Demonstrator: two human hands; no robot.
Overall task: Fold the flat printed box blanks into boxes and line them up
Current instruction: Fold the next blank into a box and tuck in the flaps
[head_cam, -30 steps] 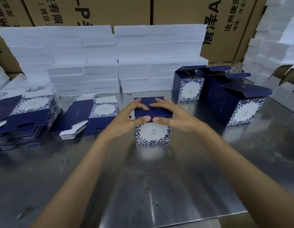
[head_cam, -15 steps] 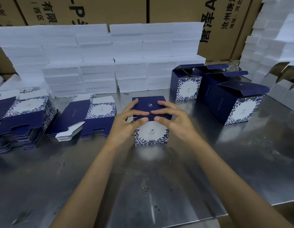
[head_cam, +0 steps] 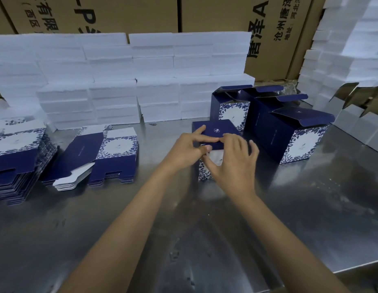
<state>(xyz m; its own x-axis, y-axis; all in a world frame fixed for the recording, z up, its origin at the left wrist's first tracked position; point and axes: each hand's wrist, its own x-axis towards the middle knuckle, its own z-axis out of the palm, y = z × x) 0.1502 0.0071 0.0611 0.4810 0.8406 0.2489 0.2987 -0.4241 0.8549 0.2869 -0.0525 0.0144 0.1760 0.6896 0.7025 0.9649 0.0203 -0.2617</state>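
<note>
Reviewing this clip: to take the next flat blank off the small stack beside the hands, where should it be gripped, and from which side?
Probably the white flap jutting from the near edge of the small stack. It overhangs the steel table, so fingers coming from the near side can slip under and pinch one blank. The other edges look flush.

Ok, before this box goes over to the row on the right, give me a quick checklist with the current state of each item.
1. Lid flap of the box in hand lies down: ok, though whether its tuck is fully seated: cannot tell, fingers cover the front edge.
2. Left hand holds the lid's front-left edge: ok.
3. Right hand covers the front face, fingers on the lid edge: ok.
4. Box stands upright on the steel table: ok.
5. Row of folded boxes lined up at right, lids open: ok.
6. Free table in front of the row for this box: ok.
</note>
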